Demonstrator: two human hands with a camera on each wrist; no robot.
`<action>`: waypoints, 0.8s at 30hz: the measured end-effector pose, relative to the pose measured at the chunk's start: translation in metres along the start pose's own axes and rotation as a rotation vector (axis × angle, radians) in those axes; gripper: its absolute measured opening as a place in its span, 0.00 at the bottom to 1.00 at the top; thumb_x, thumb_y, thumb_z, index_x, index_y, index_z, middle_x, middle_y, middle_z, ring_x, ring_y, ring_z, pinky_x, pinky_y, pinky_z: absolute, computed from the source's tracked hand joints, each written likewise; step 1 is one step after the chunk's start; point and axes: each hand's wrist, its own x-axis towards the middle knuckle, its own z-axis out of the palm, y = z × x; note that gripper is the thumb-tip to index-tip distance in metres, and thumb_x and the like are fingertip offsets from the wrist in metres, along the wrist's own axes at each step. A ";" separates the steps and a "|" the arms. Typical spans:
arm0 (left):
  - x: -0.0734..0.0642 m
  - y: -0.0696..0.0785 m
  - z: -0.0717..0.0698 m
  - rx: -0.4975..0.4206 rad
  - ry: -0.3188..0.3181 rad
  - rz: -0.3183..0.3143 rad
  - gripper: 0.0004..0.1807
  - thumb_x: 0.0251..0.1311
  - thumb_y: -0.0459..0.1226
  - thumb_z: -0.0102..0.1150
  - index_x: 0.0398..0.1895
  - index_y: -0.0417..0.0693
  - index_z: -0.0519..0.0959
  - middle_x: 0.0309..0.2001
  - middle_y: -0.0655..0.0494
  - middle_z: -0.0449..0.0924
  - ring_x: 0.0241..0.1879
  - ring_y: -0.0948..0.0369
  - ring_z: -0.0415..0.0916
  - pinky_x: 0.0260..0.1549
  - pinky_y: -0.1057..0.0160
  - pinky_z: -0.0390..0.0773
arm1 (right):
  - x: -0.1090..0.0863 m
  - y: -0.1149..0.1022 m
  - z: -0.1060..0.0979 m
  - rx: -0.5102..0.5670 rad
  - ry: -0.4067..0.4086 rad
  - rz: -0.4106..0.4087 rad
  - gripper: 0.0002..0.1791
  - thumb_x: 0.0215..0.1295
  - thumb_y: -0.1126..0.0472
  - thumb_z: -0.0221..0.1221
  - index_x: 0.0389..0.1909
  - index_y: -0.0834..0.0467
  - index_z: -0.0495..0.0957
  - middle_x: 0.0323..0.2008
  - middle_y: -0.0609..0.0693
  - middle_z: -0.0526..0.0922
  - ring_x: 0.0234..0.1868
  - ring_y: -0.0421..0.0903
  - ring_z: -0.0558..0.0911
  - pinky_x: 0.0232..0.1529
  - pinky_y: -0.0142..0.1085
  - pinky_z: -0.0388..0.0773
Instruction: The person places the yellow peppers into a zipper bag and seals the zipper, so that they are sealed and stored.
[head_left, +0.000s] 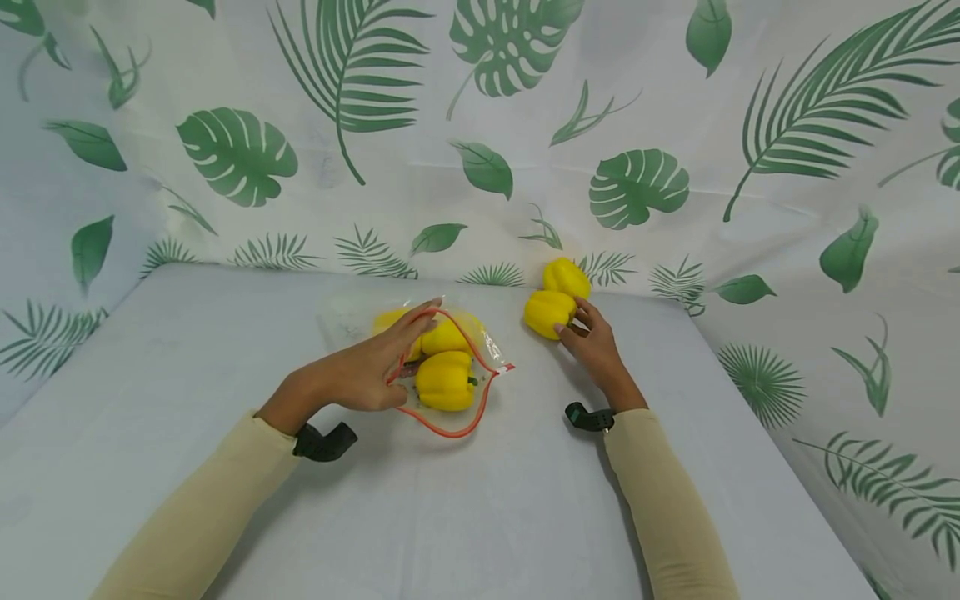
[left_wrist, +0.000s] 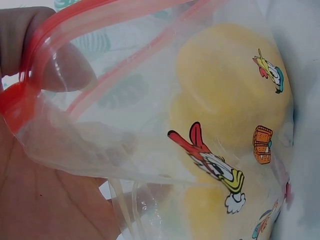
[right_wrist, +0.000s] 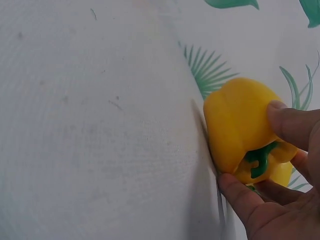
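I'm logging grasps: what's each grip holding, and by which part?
Left grip: the bag, by its red rim. Right grip: a loose yellow pepper, by its stem end.

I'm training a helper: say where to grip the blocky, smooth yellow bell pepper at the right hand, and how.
Pinch the blocky yellow bell pepper across its rounded shoulders at the stem end, likely best from the near right: its green hooked stem faces the right hand, while another rounded yellow bell pepper crowds the far side.

I face a pale table (head_left: 465,517). Behind it, I see a white backdrop (head_left: 420,196) printed with green leaves (head_left: 238,158); the backdrop extends to my left and right.
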 end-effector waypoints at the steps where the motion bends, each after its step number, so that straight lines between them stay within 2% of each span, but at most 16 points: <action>1: 0.000 0.000 0.000 -0.001 -0.001 -0.001 0.55 0.44 0.27 0.49 0.78 0.45 0.36 0.76 0.69 0.24 0.74 0.62 0.35 0.67 0.52 0.53 | 0.000 0.001 0.000 -0.001 0.003 0.001 0.43 0.67 0.55 0.60 0.77 0.47 0.47 0.74 0.57 0.54 0.68 0.55 0.65 0.60 0.44 0.70; 10: 0.000 0.001 0.001 0.007 -0.004 -0.018 0.55 0.44 0.27 0.50 0.78 0.47 0.36 0.76 0.71 0.23 0.74 0.62 0.34 0.68 0.52 0.53 | -0.003 0.004 -0.001 -0.015 0.010 -0.014 0.43 0.67 0.55 0.59 0.77 0.48 0.47 0.73 0.57 0.55 0.67 0.56 0.66 0.60 0.45 0.70; 24: 0.000 0.001 0.001 0.004 -0.004 -0.008 0.55 0.45 0.27 0.50 0.78 0.46 0.36 0.76 0.70 0.24 0.74 0.62 0.34 0.68 0.51 0.52 | -0.013 -0.001 -0.003 -0.026 -0.021 -0.047 0.43 0.68 0.57 0.59 0.77 0.50 0.46 0.73 0.58 0.55 0.67 0.57 0.66 0.60 0.46 0.70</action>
